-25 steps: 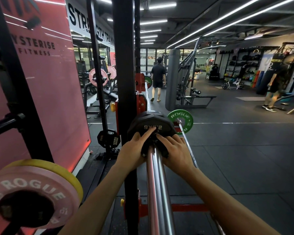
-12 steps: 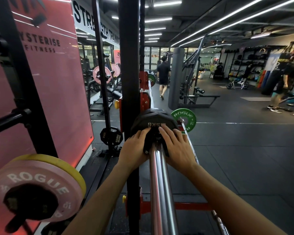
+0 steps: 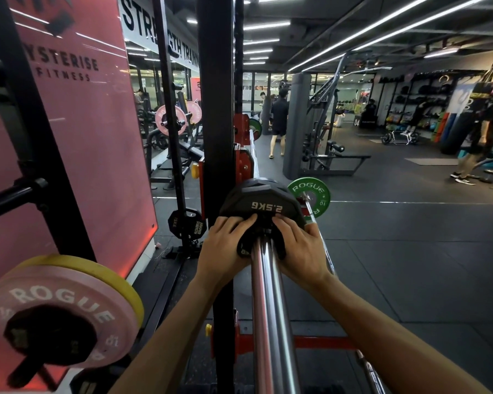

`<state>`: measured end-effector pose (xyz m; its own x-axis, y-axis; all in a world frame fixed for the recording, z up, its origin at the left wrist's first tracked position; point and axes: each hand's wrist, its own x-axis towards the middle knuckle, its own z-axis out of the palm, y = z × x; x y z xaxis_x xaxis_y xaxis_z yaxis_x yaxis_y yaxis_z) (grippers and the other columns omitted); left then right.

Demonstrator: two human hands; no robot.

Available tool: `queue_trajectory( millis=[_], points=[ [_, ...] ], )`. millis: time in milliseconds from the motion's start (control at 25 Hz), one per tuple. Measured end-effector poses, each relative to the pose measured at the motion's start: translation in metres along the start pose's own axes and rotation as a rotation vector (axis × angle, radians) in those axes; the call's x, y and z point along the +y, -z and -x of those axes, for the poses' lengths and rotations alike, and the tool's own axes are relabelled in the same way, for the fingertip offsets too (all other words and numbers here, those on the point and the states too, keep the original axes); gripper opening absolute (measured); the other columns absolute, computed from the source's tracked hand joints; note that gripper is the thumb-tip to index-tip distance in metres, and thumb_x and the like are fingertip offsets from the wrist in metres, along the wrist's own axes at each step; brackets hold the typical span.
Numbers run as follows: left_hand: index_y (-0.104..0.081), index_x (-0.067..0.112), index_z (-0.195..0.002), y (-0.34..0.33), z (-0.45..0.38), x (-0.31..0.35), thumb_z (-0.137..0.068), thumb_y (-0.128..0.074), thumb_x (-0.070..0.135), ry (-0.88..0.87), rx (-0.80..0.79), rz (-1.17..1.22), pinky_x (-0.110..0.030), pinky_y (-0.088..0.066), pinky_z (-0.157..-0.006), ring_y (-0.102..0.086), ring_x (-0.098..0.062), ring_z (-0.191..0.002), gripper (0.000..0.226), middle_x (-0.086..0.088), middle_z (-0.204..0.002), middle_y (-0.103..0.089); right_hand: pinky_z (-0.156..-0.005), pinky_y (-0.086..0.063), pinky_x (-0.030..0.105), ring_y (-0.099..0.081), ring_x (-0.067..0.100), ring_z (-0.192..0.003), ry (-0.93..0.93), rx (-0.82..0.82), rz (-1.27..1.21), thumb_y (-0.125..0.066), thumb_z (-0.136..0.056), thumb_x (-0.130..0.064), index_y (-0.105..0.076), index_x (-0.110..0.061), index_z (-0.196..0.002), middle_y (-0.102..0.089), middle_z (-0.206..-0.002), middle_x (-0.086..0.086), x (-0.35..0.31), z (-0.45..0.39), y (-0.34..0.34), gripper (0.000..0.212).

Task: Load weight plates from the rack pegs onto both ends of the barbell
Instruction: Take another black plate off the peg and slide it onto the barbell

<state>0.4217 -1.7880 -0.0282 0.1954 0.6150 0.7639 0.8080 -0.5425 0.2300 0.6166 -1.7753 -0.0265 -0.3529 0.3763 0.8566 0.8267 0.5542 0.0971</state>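
A chrome barbell sleeve (image 3: 271, 308) runs away from me up the middle of the head view. A black plate marked 2.5KG (image 3: 264, 201) sits on it, some way along. My left hand (image 3: 225, 245) presses flat on the plate's left side and my right hand (image 3: 299, 248) on its right side, fingers spread on either side of the sleeve. At the lower left, a pink ROGUE plate (image 3: 57, 314) with a yellow plate (image 3: 111, 274) behind it hangs on a rack peg.
A black rack upright (image 3: 215, 109) stands just left of the sleeve. A second bar with a green ROGUE plate (image 3: 309, 194) lies on the floor to the right. A small black plate (image 3: 187, 223) hangs low on the rack. People stand farther back on the dark floor.
Both hands have slid the 2.5KG plate a little farther along the sleeve, fingers closing in around the bar. A person in the background has walked farther away.
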Motion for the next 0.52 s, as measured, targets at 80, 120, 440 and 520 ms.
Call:
queue_trajectory(
  millis=[80, 120, 440, 520],
  points=[
    [-0.055, 0.019, -0.139, 0.001, -0.001, 0.002, -0.081, -0.059, 0.049, 0.007, -0.011, -0.005, -0.034, -0.049, -0.094, -0.051, -0.019, -0.111, 0.065, 0.002, -0.121, -0.062, -0.072, -0.043, 0.039, -0.067, 0.021, -0.089, -0.011, 0.032, 0.019, -0.056, -0.091, -0.041, -0.063, -0.004, -0.121, -0.065, -0.122, 0.007, -0.001, 0.003, 0.002, 0.048],
    [-0.055, 0.019, -0.139, 0.002, 0.0, 0.003, -0.082, -0.058, 0.049, 0.014, -0.014, -0.005, -0.036, -0.051, -0.093, -0.051, -0.02, -0.111, 0.065, 0.001, -0.121, -0.062, -0.071, -0.041, 0.038, -0.065, 0.021, -0.086, -0.02, 0.025, 0.035, -0.058, -0.09, -0.041, -0.062, -0.005, -0.122, -0.065, -0.123, 0.006, -0.002, 0.003, 0.004, 0.048],
    [-0.031, 0.029, -0.152, 0.009, 0.027, 0.016, -0.07, -0.057, 0.062, 0.144, -0.132, 0.028, -0.041, -0.04, -0.101, -0.044, -0.021, -0.122, 0.092, 0.002, -0.135, -0.046, -0.091, -0.039, 0.034, -0.043, 0.02, -0.122, -0.272, -0.233, 0.036, -0.065, -0.075, -0.058, -0.027, -0.014, -0.151, -0.038, -0.151, 0.002, -0.021, 0.02, 0.035, 0.096],
    [-0.032, 0.029, -0.151, 0.013, 0.042, 0.014, -0.067, -0.074, 0.058, 0.16, -0.125, 0.051, -0.039, -0.034, -0.103, -0.04, -0.02, -0.126, 0.098, 0.002, -0.137, -0.045, -0.092, -0.037, 0.031, -0.042, 0.018, -0.123, -0.33, -0.216, 0.029, -0.057, -0.076, -0.061, -0.028, -0.015, -0.151, -0.041, -0.149, 0.002, -0.031, 0.03, 0.048, 0.092]
  ],
)
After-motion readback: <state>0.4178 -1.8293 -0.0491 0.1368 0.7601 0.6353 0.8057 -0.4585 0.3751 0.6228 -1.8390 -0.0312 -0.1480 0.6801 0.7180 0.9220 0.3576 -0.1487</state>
